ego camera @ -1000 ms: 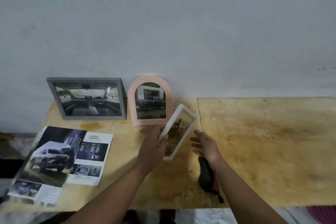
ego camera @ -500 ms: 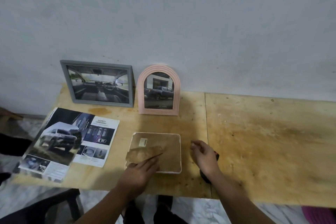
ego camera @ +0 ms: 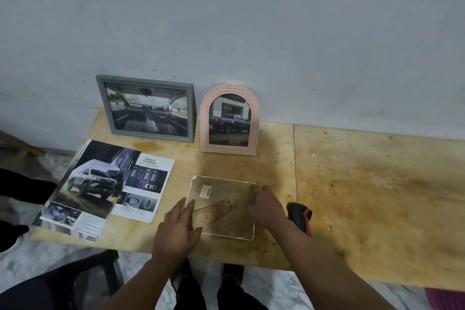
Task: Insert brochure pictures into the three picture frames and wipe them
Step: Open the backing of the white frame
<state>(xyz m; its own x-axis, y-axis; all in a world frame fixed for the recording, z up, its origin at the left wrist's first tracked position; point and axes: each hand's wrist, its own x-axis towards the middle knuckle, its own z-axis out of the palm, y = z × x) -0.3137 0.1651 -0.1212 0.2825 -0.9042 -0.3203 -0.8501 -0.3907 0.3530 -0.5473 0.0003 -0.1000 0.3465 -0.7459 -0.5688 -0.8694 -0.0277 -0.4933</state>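
A white-rimmed picture frame lies face down near the table's front edge, its brown backing board up and its stand flap showing. My left hand rests flat on its left edge and the flap. My right hand presses on its right side. A grey frame with a car-interior picture and a pink arched frame with a pickup picture lean on the wall. The car brochure lies open at the left.
A black and red cloth lies just right of my right wrist. The plywood table stretches to the right. A dark chair stands below the front edge at the left. My feet show under the table.
The white frame was held tilted in my left hand, then laid face down on the table. My right hand has moved onto its right side; both hands now rest on its back.
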